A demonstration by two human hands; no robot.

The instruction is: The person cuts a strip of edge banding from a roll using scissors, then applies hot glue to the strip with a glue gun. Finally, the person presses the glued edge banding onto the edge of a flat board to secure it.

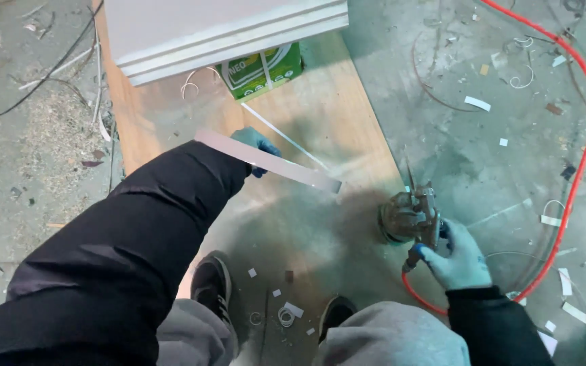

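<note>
My left hand, in a blue glove with a black sleeve, is closed on a long flat pale strip that slants from upper left to lower right above a wooden board. My right hand, in a light grey-blue glove, grips a dirty metal air tool fed by a red hose. The tool rests near the board's right edge, a little beyond the strip's lower end. My knees in grey trousers and my dark shoes show below.
White moulded panels lie across the board's far end, with a green carton beside them. The concrete floor is littered with white scraps, curled offcuts and sawdust. The red hose loops across the right side. Thin cables lie at upper left.
</note>
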